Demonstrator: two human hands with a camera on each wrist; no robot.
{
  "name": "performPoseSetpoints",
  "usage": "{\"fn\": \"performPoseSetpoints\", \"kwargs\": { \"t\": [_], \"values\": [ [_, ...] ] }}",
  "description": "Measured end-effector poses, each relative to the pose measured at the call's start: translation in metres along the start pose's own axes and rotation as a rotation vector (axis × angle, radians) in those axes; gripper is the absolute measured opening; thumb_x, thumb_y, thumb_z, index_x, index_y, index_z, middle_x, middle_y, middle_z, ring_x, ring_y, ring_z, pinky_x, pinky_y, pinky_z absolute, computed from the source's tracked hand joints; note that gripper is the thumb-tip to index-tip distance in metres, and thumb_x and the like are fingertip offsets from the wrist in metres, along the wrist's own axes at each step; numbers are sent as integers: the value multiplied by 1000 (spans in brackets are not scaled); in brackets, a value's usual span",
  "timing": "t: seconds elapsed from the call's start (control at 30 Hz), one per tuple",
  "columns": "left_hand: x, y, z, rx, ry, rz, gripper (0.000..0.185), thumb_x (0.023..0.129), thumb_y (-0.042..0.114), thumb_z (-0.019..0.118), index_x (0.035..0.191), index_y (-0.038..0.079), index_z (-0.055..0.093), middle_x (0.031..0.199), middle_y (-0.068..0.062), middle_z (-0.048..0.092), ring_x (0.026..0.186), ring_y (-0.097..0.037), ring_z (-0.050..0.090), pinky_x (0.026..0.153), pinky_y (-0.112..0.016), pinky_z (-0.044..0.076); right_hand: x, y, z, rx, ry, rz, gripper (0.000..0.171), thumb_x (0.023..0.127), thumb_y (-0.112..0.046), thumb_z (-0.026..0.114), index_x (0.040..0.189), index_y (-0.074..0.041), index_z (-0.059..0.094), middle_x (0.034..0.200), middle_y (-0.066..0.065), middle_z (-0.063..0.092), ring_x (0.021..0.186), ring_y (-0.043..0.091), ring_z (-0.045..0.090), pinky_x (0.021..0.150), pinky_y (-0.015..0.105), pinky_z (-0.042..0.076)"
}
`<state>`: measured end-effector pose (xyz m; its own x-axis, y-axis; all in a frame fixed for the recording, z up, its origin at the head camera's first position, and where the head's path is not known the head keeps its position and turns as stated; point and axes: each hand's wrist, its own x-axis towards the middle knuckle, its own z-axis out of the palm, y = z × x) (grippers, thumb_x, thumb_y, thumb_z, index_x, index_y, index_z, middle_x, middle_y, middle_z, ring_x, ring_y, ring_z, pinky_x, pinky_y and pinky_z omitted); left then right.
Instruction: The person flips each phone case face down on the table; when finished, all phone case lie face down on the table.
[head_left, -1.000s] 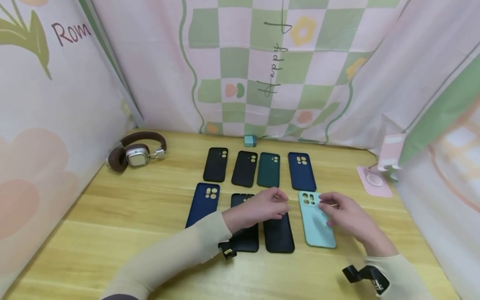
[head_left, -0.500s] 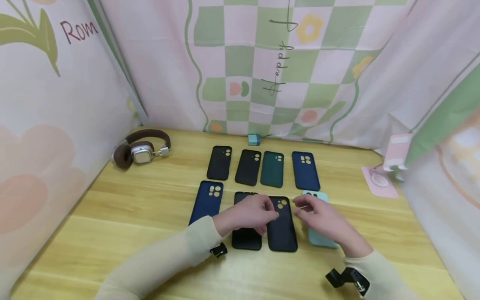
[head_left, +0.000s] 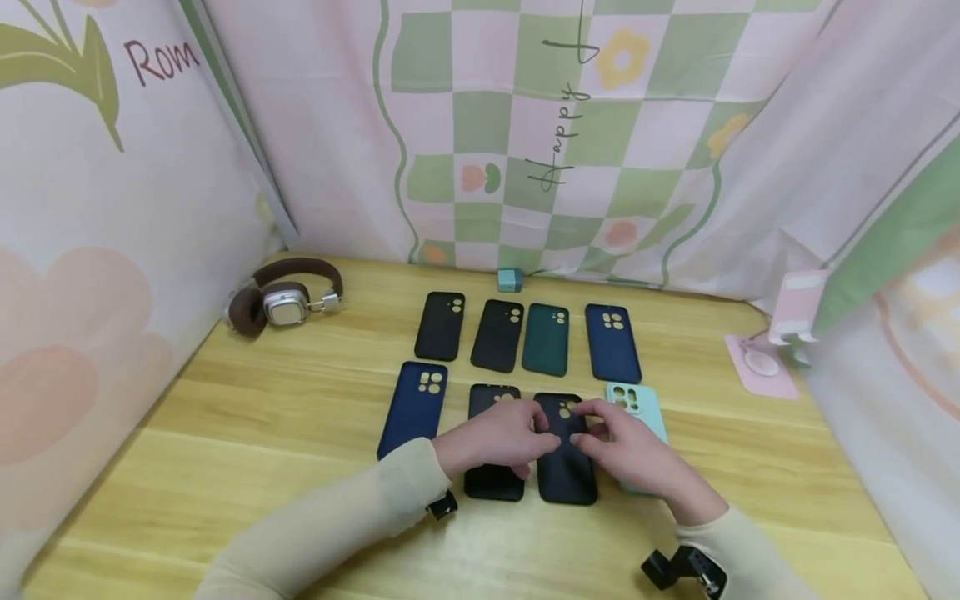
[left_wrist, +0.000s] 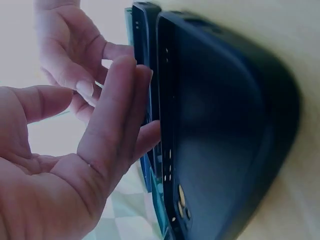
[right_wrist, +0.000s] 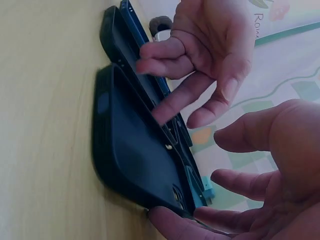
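Black silicone phone case [head_left: 566, 454], lower centre on yellow wooden table [head_left: 225, 433]: left hand [head_left: 498, 433] and right hand [head_left: 626, 446] touch it, fingers spread.

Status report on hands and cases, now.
Left hand open, fingers on the black case. Right hand open, touching the same case. Mint case close beside, partly under the right hand.

Both hands, left hand [head_left: 498, 435] and right hand [head_left: 626, 442], hover over the black case [head_left: 566, 454]. Just left: second black case [head_left: 491, 479]. Just right: mint case [head_left: 637, 404]. Beyond fingertips: back row of cases [head_left: 547, 337]. Bare table [head_left: 247, 450] lies wide to the left and toward the wrists.
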<state>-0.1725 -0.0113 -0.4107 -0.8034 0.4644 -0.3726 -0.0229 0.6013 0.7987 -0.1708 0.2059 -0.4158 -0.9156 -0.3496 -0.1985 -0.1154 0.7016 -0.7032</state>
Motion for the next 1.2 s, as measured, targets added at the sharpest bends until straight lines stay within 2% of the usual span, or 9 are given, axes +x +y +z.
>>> {"fn": "performPoseSetpoints", "kwargs": {
  "t": [0.07,0.13,0.27,0.37,0.5,0.6,0.83,1.03,1.2],
  "values": [
    [1,-1,0,-8,0,6,28,95,36,62,109,12,63,74,-5,69,60,-15,68,68,-30,53,0,0,0,20,4,11,41,97,-22,61,134,-6,53,129,18,58,102,26,64,81,42,54],
    [3,-2,-1,-32,12,18,26,95,35,63,108,12,63,73,-5,69,61,-16,68,68,-31,52,0,0,0,57,4,28,42,97,-21,60,135,-7,50,119,18,61,89,24,65,74,38,53],
    [9,-7,-3,-80,81,88,21,95,30,65,106,12,64,78,-2,68,65,-17,66,64,-30,51,-3,-3,-3,154,43,17,45,97,-19,60,138,-4,46,119,22,57,71,26,62,65,37,53],
    [12,-10,-4,-125,137,158,20,93,25,67,108,11,63,87,1,65,69,-17,65,62,-30,52,-7,-8,-8,192,99,-14,47,98,-19,61,138,-3,45,136,24,47,85,29,65,68,39,56],
    [13,-9,-5,-167,188,226,21,91,21,69,109,13,62,97,3,62,78,-13,62,66,-28,52,-9,-14,-11,208,127,-25,48,99,-22,60,140,-4,43,145,24,39,111,37,59,74,40,57],
    [13,-8,-6,-219,209,247,20,90,18,71,107,14,62,101,4,61,83,-10,61,69,-27,51,-10,-17,-11,214,131,-25,48,99,-23,59,140,-5,43,146,23,39,120,40,54,75,39,57],
    [14,-10,-5,-428,152,292,19,91,12,70,106,12,59,103,1,64,81,-14,66,63,-27,48,-9,-24,-9,246,154,-35,51,98,-27,62,140,-5,44,148,21,38,124,41,50,76,39,58],
    [13,-12,-4,-613,20,376,18,94,8,65,108,5,56,111,-6,64,96,-17,68,79,-35,57,-8,-29,-7,300,141,-73,65,97,-32,63,148,-6,34,152,20,33,130,44,43,78,41,57],
    [12,-12,-6,-667,-31,418,20,95,4,63,111,3,52,113,-9,61,101,-19,66,82,-37,56,-8,-30,-6,336,150,-115,70,98,-30,62,154,-12,24,153,22,31,132,45,39,80,43,57]
  ]
}}
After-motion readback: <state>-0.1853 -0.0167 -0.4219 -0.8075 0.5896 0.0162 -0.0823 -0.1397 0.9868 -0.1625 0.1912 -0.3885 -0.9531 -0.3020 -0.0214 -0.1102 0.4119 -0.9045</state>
